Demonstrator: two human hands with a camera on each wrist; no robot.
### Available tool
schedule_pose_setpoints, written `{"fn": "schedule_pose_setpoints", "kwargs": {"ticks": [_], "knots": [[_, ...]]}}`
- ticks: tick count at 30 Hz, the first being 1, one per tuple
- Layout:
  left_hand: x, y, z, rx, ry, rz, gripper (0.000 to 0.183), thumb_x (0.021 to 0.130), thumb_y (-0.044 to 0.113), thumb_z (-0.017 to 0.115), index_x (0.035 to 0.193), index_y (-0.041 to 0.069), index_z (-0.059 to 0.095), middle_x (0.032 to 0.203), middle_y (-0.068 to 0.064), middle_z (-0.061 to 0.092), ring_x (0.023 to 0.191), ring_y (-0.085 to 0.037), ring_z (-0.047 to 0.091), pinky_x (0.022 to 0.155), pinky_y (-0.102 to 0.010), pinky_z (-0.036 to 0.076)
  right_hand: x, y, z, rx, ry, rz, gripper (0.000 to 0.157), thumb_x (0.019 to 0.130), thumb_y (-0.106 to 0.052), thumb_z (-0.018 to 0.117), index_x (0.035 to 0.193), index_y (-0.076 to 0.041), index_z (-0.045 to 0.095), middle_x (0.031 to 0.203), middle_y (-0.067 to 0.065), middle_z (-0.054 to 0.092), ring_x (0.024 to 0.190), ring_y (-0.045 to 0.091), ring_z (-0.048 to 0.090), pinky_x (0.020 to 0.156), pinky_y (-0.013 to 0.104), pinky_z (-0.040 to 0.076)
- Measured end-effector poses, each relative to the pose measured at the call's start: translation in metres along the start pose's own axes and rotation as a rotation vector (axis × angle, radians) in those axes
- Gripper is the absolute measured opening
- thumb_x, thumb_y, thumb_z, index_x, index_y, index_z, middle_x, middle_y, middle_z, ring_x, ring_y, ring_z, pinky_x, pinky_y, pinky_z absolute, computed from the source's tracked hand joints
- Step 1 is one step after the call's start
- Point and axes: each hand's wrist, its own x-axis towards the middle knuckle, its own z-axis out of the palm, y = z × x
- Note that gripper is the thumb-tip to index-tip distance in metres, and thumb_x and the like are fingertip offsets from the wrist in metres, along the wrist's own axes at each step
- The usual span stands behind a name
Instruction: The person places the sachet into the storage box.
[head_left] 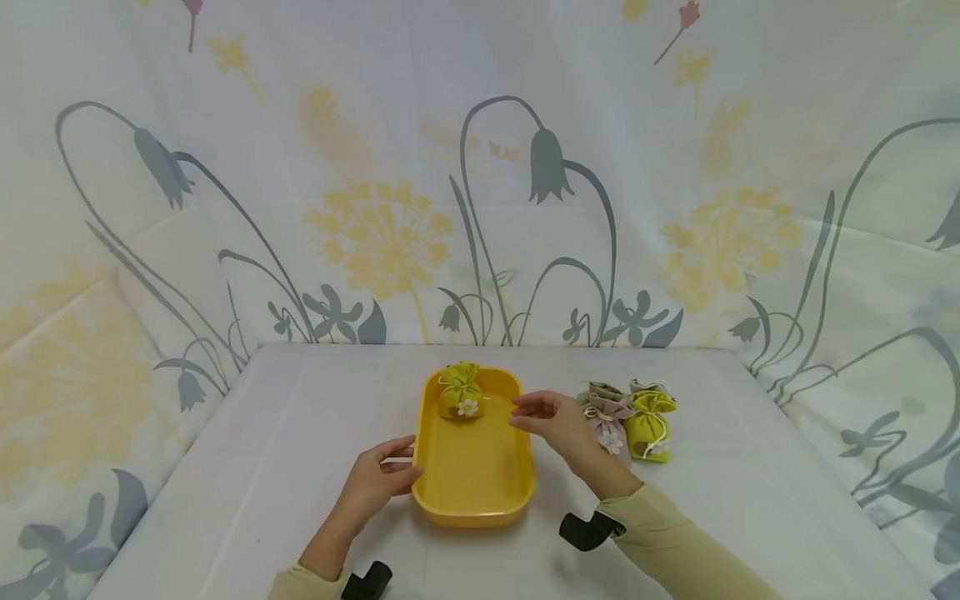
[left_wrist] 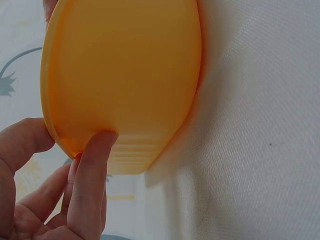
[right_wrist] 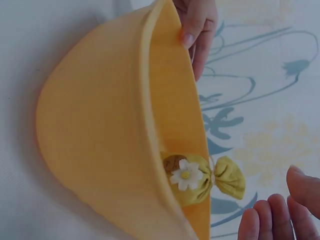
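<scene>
A yellow plastic tray (head_left: pixel 472 492) stands on the white cloth, long side away from me. Inside, at its far left corner, lies a yellow-green drawstring pouch (head_left: pixel 460 392) with a white flower. My left hand (head_left: pixel 378 479) holds the tray's left rim, with fingers at the edge and against the outer wall (left_wrist: pixel 130 75). Above the tray's right rim hovers my right hand (head_left: pixel 555 421), its fingers loosely extended and nothing between them. In the right wrist view the thumb and fingers (right_wrist: pixel 280 215) are apart, away from the pouch (right_wrist: pixel 192 180).
Right of the tray, beyond my right forearm, several pouches stand close together: a pinkish one (head_left: pixel 610 433) and a yellow-green one (head_left: pixel 648 429) in front, others partly hidden behind. A flower-printed curtain (head_left: pixel 390 167) hangs behind the table.
</scene>
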Motion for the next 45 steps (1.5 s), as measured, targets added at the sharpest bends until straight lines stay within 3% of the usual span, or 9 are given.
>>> {"fn": "schedule_pose_setpoints", "kwargs": {"ticks": [5, 12, 19, 27, 34, 45], "knots": [[0.0, 0.0, -0.001, -0.006, 0.003, 0.002, 0.048, 0.081, 0.0, 0.07, 0.126, -0.001, 0.055, 0.111, -0.015, 0.057, 0.094, -0.025, 0.062, 0.068, -0.035, 0.057, -0.007, 0.011, -0.013, -0.002, 0.041, 0.019, 0.03, 0.079, -0.008, 0.074, 0.107, 0.001, 0.066, 0.092, 0.007, 0.066, 0.085, 0.019, 0.063, 0.08, 0.03, 0.053], [0.0, 0.001, 0.0, 0.0, 0.009, 0.0, 0.047, 0.081, -0.001, 0.069, 0.126, -0.001, 0.056, 0.109, -0.014, 0.057, 0.093, -0.024, 0.062, 0.068, -0.035, 0.057, -0.017, 0.018, -0.032, -0.1, 0.136, 0.054, 0.029, 0.078, -0.015, 0.077, 0.104, -0.007, 0.069, 0.093, 0.004, 0.067, 0.086, 0.017, 0.063, 0.077, 0.027, 0.052], [0.0, 0.0, 0.001, 0.0, 0.005, -0.008, 0.047, 0.081, 0.0, 0.07, 0.126, -0.001, 0.056, 0.109, -0.014, 0.057, 0.093, -0.024, 0.062, 0.068, -0.035, 0.057, -0.027, 0.022, -0.05, -0.054, 0.127, 0.014, 0.033, 0.079, -0.012, 0.075, 0.108, 0.001, 0.066, 0.099, 0.009, 0.066, 0.084, 0.015, 0.063, 0.075, 0.02, 0.053], [-0.001, 0.002, 0.001, 0.003, 0.01, -0.004, 0.047, 0.081, 0.0, 0.07, 0.126, -0.001, 0.056, 0.109, -0.013, 0.057, 0.093, -0.024, 0.062, 0.068, -0.035, 0.057, -0.039, 0.03, -0.067, -0.03, 0.169, 0.033, 0.041, 0.08, -0.012, 0.074, 0.113, 0.007, 0.06, 0.093, 0.005, 0.065, 0.082, 0.008, 0.061, 0.073, 0.029, 0.055], [-0.001, 0.001, 0.0, 0.004, 0.011, -0.005, 0.046, 0.081, 0.0, 0.07, 0.125, 0.0, 0.056, 0.108, -0.013, 0.057, 0.093, -0.024, 0.062, 0.068, -0.035, 0.057, -0.045, 0.039, -0.082, -0.084, 0.224, 0.007, 0.04, 0.081, -0.012, 0.073, 0.114, 0.007, 0.061, 0.096, 0.007, 0.066, 0.084, 0.005, 0.06, 0.072, 0.018, 0.051], [0.0, 0.001, 0.001, 0.009, 0.01, -0.004, 0.047, 0.081, 0.001, 0.07, 0.126, -0.001, 0.056, 0.109, -0.013, 0.057, 0.093, -0.024, 0.062, 0.068, -0.034, 0.057, -0.047, 0.049, -0.105, -0.142, 0.316, 0.022, 0.043, 0.082, -0.018, 0.072, 0.115, 0.007, 0.06, 0.097, 0.004, 0.066, 0.081, 0.0, 0.059, 0.069, 0.016, 0.051]]}}
